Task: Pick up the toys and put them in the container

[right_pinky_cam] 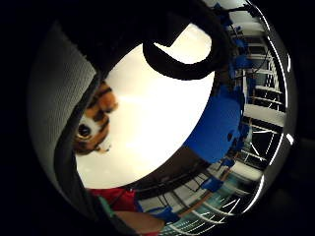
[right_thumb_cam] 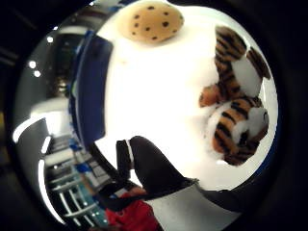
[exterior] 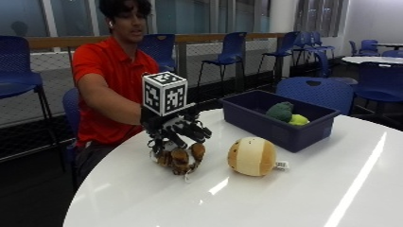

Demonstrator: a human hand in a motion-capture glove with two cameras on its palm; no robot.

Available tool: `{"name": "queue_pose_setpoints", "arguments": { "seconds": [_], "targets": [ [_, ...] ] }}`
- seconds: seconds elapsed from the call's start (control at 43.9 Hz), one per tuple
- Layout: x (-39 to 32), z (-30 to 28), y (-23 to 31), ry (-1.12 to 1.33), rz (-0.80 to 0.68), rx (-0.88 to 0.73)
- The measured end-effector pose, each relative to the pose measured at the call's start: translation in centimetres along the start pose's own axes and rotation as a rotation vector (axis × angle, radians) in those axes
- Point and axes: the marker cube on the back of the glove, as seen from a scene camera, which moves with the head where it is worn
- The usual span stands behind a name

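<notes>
One tiger toy [exterior: 181, 158] lies lengthwise toward the camera

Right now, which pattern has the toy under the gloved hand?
Orange with black stripes and white patches: the tiger toy, clearest in the thumb side palm view.

On the tabletop [exterior: 302, 189] the right hand [exterior: 173, 130] sits over the striped toy [exterior: 180, 160], which lies on the surface near the person. Beside it lies the round toy [exterior: 252, 156]. Behind that stands the container [exterior: 277, 120], holding two toys [exterior: 286, 113].
</notes>
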Motion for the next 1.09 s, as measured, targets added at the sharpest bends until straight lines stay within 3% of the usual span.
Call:
{"name": "queue_pose_setpoints", "arguments": {
  "seconds": [0.638, 0.865, 1.093],
  "targets": [
    [1.2, 4.6, -1.3, -0.087, 0.004, -0.070],
    [0.9, 5.7, -1.2, 0.011, 0.014, -0.111],
    [0.5, 6.1, -0.7, -0.023, 0.031, -0.026]
  ]
}}
